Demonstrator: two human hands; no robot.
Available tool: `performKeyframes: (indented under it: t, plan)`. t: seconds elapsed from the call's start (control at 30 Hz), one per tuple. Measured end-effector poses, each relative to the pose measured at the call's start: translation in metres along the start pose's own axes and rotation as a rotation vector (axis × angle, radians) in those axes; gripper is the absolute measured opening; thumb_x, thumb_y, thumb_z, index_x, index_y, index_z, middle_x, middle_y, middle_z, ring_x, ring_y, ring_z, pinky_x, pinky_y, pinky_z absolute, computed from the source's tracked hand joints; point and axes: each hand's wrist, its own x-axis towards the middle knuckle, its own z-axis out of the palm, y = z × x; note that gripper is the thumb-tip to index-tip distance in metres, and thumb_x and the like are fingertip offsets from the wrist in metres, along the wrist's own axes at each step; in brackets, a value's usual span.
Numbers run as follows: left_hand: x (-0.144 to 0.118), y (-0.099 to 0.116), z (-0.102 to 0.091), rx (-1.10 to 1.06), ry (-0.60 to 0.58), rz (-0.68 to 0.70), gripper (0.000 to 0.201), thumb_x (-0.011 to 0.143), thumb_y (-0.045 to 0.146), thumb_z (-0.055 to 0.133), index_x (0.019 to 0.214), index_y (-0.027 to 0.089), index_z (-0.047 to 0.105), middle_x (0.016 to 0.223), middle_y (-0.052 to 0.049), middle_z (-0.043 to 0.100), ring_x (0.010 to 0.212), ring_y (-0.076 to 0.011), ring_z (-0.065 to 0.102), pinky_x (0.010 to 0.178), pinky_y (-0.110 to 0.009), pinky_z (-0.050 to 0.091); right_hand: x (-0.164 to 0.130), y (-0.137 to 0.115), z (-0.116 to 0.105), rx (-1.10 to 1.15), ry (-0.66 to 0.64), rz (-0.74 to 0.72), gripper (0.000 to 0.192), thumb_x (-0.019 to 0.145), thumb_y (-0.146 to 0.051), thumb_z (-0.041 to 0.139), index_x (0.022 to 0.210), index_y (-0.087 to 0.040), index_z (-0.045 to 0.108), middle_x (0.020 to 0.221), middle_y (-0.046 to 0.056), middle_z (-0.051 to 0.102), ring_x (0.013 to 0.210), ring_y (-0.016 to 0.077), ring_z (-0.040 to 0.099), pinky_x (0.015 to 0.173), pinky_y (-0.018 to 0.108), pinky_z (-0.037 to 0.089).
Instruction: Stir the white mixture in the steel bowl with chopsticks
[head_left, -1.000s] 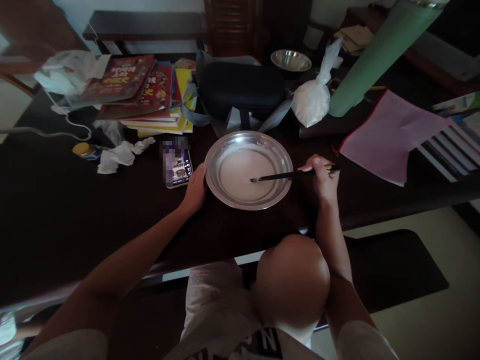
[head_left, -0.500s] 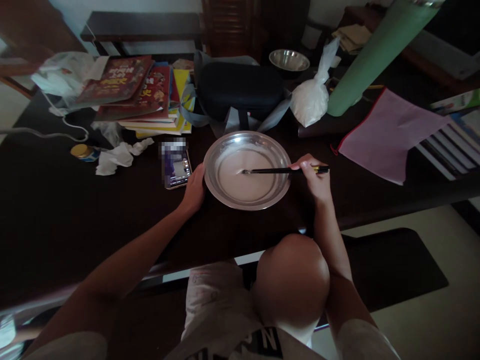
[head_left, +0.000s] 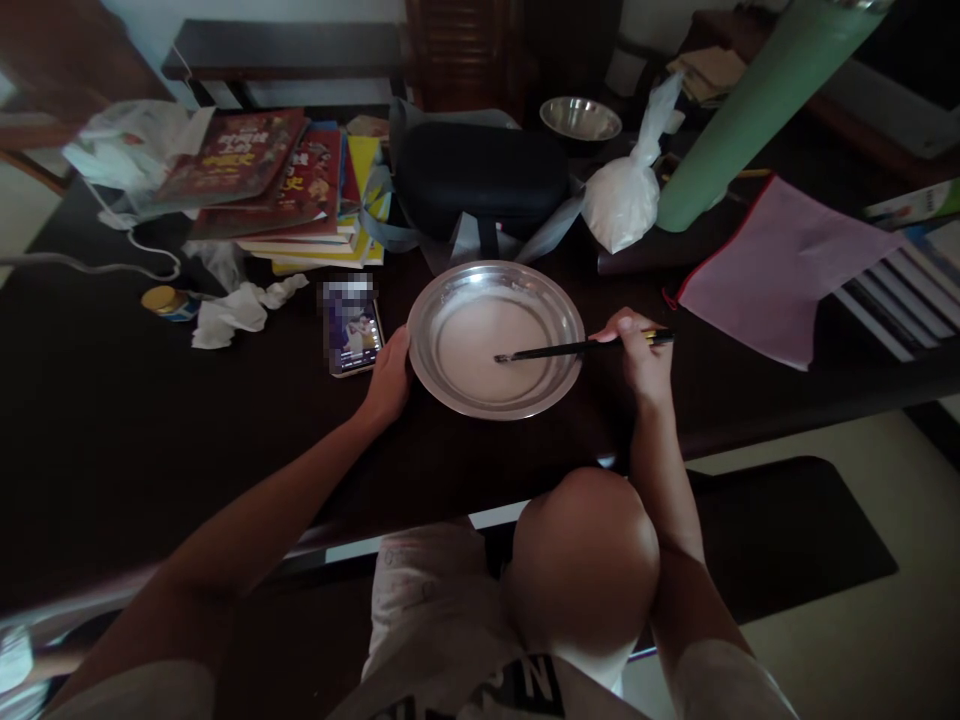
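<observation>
A wide steel bowl (head_left: 429, 372) stands on the dark table with a pale, milky liquid (head_left: 480, 345) in it. My left hand (head_left: 390, 378) grips the bowl's left rim; its fingers are partly hidden under and behind the side. Closed round a pair of black chopsticks (head_left: 555, 350), my right hand (head_left: 643, 355) is just right of the bowl. The chopsticks slant over the right rim, and their tips, coated with the pale stuff, dip at the liquid's surface near the middle. Left of the bowl lies a lit phone (head_left: 354, 332), close to my left hand.
Behind the bowl sits a black case (head_left: 481, 165) with grey straps. Further right are a tied bag of white powder (head_left: 621, 205), a green cylinder (head_left: 750, 125) and a pink pouch (head_left: 765, 275). Books (head_left: 247, 170), crumpled tissue (head_left: 232, 315) and a small jar (head_left: 169, 302) lie left.
My right hand has shifted slightly right, and the chopstick tips have moved right and nearer me in the liquid. My left hand stays on the rim. The phone's picture has changed.
</observation>
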Motion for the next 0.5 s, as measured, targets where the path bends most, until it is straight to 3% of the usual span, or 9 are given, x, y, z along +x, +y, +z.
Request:
performKeyframes:
  t: [0.1, 0.27, 0.4, 0.5]
  plan:
    - [0.0004, -0.0008, 0.0004, -0.006, -0.005, 0.017, 0.037, 0.107, 0.048, 0.05, 0.085, 0.024, 0.066, 0.095, -0.006, 0.074, 0.101, -0.0256, 0.066, 0.101, -0.038, 0.056, 0.0002, -0.0015, 0.0006, -0.051, -0.097, -0.006, 0.044, 0.09, -0.068, 0.073, 0.074, -0.028, 0.082, 0.076, 0.001, 0.077, 0.078, 0.0203, 0.074, 0.08, 0.037, 0.057]
    - [0.0008, -0.0017, 0.0003, 0.019, -0.011, 0.029, 0.035, 0.107, 0.045, 0.049, 0.087, 0.024, 0.068, 0.1, -0.007, 0.076, 0.105, -0.0268, 0.068, 0.103, -0.039, 0.056, 0.0, -0.0019, 0.0002, -0.036, 0.021, 0.02, 0.048, 0.09, -0.069, 0.072, 0.067, -0.028, 0.078, 0.068, -0.001, 0.073, 0.07, 0.0193, 0.072, 0.076, 0.037, 0.057]
    - [0.0008, -0.0015, -0.0005, 0.046, -0.004, 0.016, 0.041, 0.106, 0.053, 0.047, 0.088, 0.024, 0.068, 0.097, -0.006, 0.074, 0.106, -0.0267, 0.068, 0.104, -0.039, 0.055, -0.0002, -0.0022, 0.0018, -0.06, -0.08, 0.007, 0.046, 0.089, -0.07, 0.073, 0.07, -0.028, 0.08, 0.074, 0.001, 0.077, 0.075, 0.0208, 0.074, 0.077, 0.038, 0.059]
    - [0.0002, 0.0002, -0.0003, 0.046, -0.017, 0.043, 0.041, 0.106, 0.053, 0.045, 0.089, 0.023, 0.068, 0.099, -0.007, 0.075, 0.108, -0.0264, 0.067, 0.107, -0.04, 0.053, 0.0004, -0.0013, 0.0011, -0.058, -0.037, -0.014, 0.044, 0.091, -0.067, 0.073, 0.072, -0.028, 0.081, 0.075, 0.001, 0.078, 0.077, 0.0197, 0.075, 0.08, 0.037, 0.058]
